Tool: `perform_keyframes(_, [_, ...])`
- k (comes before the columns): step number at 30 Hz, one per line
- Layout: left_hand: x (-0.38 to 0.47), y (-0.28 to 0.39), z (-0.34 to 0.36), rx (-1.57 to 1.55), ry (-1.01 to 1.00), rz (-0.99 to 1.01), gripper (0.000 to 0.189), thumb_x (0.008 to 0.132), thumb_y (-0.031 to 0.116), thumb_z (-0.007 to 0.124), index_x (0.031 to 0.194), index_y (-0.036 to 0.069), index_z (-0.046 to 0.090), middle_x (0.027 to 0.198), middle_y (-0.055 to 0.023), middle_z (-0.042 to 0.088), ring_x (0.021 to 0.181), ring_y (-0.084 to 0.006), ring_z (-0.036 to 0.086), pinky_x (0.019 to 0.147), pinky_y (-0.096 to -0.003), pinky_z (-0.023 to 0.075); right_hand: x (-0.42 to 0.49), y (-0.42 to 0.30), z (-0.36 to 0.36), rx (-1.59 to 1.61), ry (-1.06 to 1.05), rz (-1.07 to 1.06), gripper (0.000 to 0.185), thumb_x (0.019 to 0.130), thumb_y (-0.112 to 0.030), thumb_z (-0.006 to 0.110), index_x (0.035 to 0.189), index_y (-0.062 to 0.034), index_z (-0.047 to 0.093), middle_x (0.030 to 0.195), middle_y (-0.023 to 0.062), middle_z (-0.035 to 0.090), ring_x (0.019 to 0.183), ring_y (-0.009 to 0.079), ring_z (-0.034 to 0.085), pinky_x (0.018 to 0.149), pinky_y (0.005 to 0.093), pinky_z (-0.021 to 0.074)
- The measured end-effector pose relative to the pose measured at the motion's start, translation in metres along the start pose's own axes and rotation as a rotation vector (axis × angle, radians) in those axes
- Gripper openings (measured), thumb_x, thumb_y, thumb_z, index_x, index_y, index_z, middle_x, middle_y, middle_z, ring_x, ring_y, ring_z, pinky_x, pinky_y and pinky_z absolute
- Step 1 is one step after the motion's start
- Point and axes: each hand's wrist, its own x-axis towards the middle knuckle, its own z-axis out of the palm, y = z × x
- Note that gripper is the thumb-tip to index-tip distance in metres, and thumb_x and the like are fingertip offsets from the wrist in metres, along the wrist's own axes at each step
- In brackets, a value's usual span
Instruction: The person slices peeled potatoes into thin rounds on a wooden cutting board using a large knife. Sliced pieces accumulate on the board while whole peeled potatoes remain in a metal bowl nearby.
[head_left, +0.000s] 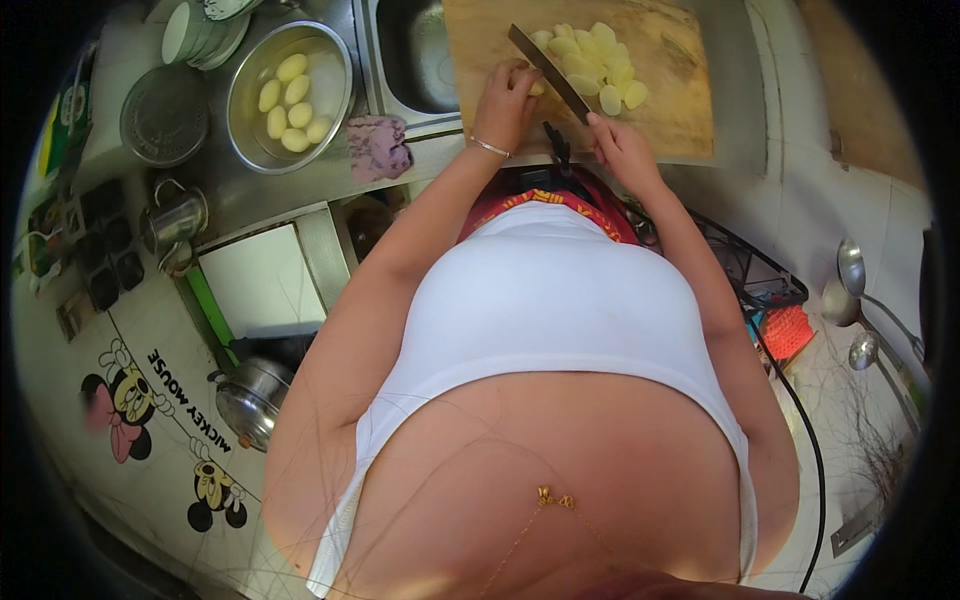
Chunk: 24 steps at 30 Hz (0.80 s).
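Note:
On the wooden cutting board (675, 112), my right hand (621, 150) grips the handle of a kitchen knife (551, 73), its dark blade slanting up and left. Beside the blade, my left hand (510, 101) holds down a piece of peeled potato (537, 87), mostly hidden by the fingers. A heap of pale potato slices (592, 60) lies just beyond and to the right of the knife. Several whole peeled potatoes (300, 115) sit in water in a metal basin (235, 112) at the left.
Between basin and board is a sink (416, 52), with a purple patterned cloth (379, 148) at the counter edge. Stacked bowls (184, 34), a dark round lid or dish (165, 114) and a metal cup (176, 217) stand left. Ladles (850, 266) hang at the right.

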Motion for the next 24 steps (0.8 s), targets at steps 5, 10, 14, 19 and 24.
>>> perform_keyframes(5, [-0.013,0.003,-0.010,0.032,0.005,0.111,0.045,0.081,0.005,0.077,0.124,0.012,0.066,0.131,-0.0114,0.058,0.115,-0.0356,0.059,0.095,-0.0438,0.0521,-0.002,0.002,0.004,0.004,0.020,0.045,0.058,0.106,-0.054,0.046,0.079,-0.0039,0.061,0.057,0.0011,0.053,0.049,0.0108,0.051,0.050,0.0291,0.0402])
perform_keyframes(10, [-0.016,-0.001,-0.020,0.058,-0.058,0.137,0.041,0.082,0.006,0.076,0.122,0.012,0.067,0.130,-0.0106,0.060,0.114,-0.0352,0.059,0.096,-0.0432,0.0514,-0.008,-0.001,0.005,0.025,0.031,0.013,0.060,0.106,-0.053,0.046,0.079,-0.0029,0.062,0.056,0.0016,0.053,0.049,0.0109,0.051,0.050,0.0289,0.0408])
perform_keyframes(14, [-0.013,0.004,-0.021,0.057,-0.054,0.161,0.038,0.081,0.006,0.075,0.118,0.012,0.067,0.124,-0.0098,0.063,0.113,-0.0347,0.060,0.094,-0.0430,0.0527,-0.014,-0.005,0.003,0.036,0.015,0.021,0.059,0.107,-0.051,0.047,0.079,-0.0020,0.061,0.055,0.0021,0.053,0.047,0.0113,0.050,0.048,0.0286,0.0404])
perform_keyframes(19, [-0.010,0.002,-0.025,0.049,-0.070,0.168,0.034,0.080,0.006,0.075,0.113,0.010,0.066,0.122,-0.0102,0.063,0.112,-0.0353,0.060,0.092,-0.0432,0.0530,-0.018,-0.006,0.001,0.055,-0.002,0.024,0.057,0.108,-0.048,0.047,0.079,-0.0010,0.061,0.055,0.0028,0.053,0.046,0.0111,0.050,0.047,0.0280,0.0395])
perform_keyframes(24, [-0.009,0.005,-0.025,0.046,-0.061,0.159,0.033,0.080,0.007,0.075,0.112,0.010,0.066,0.120,-0.0103,0.064,0.112,-0.0354,0.060,0.092,-0.0436,0.0529,-0.023,-0.015,0.001,0.034,-0.006,0.102,0.062,0.107,-0.050,0.046,0.077,0.0017,0.062,0.057,0.0068,0.055,0.054,0.0173,0.055,0.056,0.0341,0.0445])
